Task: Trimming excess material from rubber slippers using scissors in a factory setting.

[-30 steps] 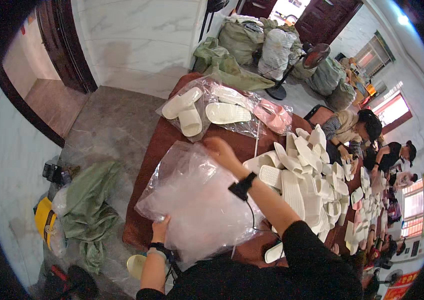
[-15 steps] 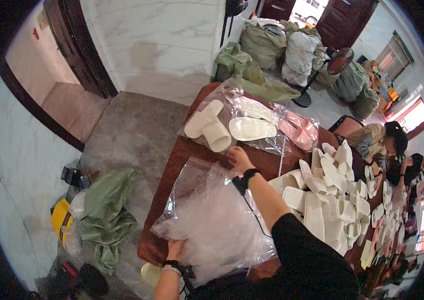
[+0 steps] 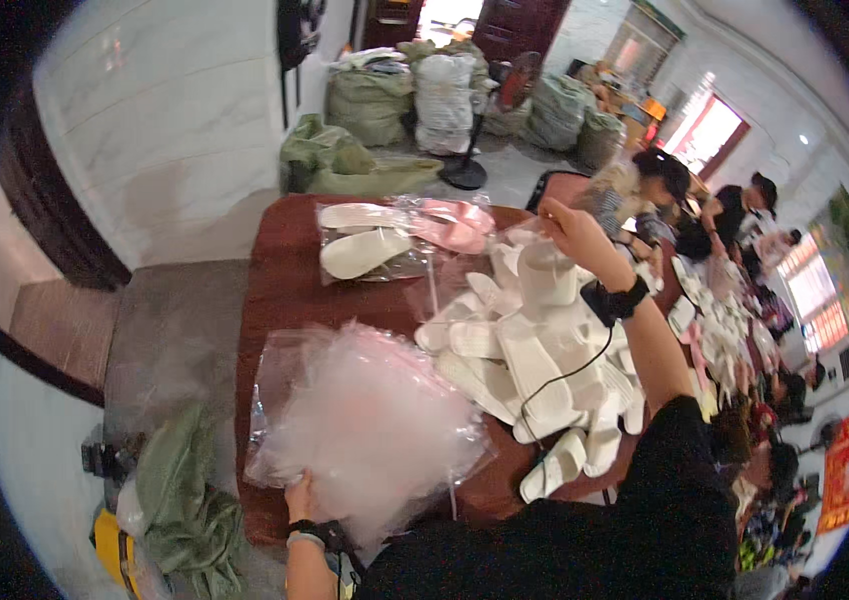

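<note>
Head view: the right hand [image 3: 573, 228] is raised over the far part of the table [image 3: 280, 270], fingers closed on the upper edge of a clear bag [image 3: 521, 246]. The bag is transparent, thin and creased, with glossy highlights; white slippers [image 3: 550, 276] show through it, slightly blurred, their number not determinable. It hangs in front of a loose pile of white slides [image 3: 535, 375], some soles up, some tilted; contact with the pile cannot be confirmed. The left hand [image 3: 300, 495] touches the lower-left edge of a stack of plastic bags [image 3: 360, 415]; whether its fingers pinch the edge cannot be told. The stack lies flat on the brown-red surface, milky at the middle, clear at the borders, with pinkish tints. Containers: beyond the stack, clear packaging [image 3: 400, 266] encloses white footwear [image 3: 367, 254] and, just beside it, pink slides [image 3: 460, 226]. Bulging green sacks [image 3: 370, 105] and a white sack [image 3: 445, 105] stand by the far doorway, contents hidden. A crumpled green sack [image 3: 180, 490] lies on the floor at left.
</note>
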Demonstrator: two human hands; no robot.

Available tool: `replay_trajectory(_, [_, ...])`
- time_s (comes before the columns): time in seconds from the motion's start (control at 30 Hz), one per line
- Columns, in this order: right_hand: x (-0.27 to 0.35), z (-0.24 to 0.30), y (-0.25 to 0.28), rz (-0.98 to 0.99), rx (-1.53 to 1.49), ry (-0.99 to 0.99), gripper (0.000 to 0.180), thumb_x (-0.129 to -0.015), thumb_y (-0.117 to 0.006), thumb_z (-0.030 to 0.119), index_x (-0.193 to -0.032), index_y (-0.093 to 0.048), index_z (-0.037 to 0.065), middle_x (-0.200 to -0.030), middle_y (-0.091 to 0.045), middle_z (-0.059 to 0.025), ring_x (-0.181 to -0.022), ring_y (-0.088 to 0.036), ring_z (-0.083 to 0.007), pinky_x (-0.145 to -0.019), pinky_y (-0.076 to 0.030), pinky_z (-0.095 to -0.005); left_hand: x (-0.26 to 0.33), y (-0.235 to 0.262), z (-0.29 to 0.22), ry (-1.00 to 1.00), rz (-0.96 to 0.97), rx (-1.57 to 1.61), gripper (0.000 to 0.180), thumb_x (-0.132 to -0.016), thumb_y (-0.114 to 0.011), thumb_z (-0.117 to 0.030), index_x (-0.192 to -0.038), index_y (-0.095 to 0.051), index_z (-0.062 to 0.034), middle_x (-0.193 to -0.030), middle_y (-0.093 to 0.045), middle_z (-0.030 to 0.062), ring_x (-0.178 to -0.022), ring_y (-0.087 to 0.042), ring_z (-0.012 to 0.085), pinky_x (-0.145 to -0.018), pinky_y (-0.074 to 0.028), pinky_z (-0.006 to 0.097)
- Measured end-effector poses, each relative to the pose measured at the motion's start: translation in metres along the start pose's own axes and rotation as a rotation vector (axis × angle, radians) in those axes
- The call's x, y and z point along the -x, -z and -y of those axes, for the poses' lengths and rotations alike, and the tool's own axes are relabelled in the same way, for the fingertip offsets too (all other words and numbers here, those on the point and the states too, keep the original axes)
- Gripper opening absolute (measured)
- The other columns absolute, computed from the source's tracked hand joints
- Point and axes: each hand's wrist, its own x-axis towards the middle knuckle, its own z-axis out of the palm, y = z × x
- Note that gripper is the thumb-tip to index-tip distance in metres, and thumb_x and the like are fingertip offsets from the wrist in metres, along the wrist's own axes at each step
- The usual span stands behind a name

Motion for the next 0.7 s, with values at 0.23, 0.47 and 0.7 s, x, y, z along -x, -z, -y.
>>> replay_trajectory(0.23, [0.074, -0.039, 0.063, -0.053, -0.393, -0.338, 0.017, -0.090, -0.054, 0.017, -0.102, -0.056, 0.004, -0.072, -0.064, -0.0056, -0.060, -0.062, -0.0135, -0.050, -0.047, -0.0270, -0.024, 0.016, 0.022, -0.017, 0.159, 0.271, 0.030, -0.082, -0.070, -0.025, -0.100, -0.062, -0.0024, -0.088, -0.059, 0.0016, -0.076, -0.056, 0.0129, -0.061, -0.046, 0.030])
replay_trajectory(0.47, [0.187, -0.149, -0.008, -0.114, -0.860, -0.858, 0.018, -0.092, -0.050, 0.014, -0.106, -0.055, 0.004, -0.091, -0.061, -0.0071, -0.072, -0.062, -0.0151, -0.056, -0.051, -0.0262, -0.036, 0.049, 0.023, -0.009, 0.082, 0.035, 0.044, -0.085, -0.067, -0.027, -0.114, -0.056, 0.0039, -0.100, -0.059, 0.0048, -0.095, -0.053, 0.0165, -0.080, -0.044, 0.033])
replay_trajectory(0.7, [0.324, -0.168, -0.135, -0.441, -0.445, -1.010, 0.055, -0.073, -0.074, 0.028, -0.112, -0.051, -0.003, -0.104, -0.057, -0.0174, -0.098, -0.056, -0.0276, -0.082, -0.047, -0.0318, -0.066, 0.030, 0.033, 0.025, 0.342, 0.070, 0.040, -0.093, -0.051, -0.033, -0.119, -0.050, -0.0034, -0.111, -0.058, 0.0089, -0.099, -0.056, 0.0257, -0.085, -0.047, 0.044])
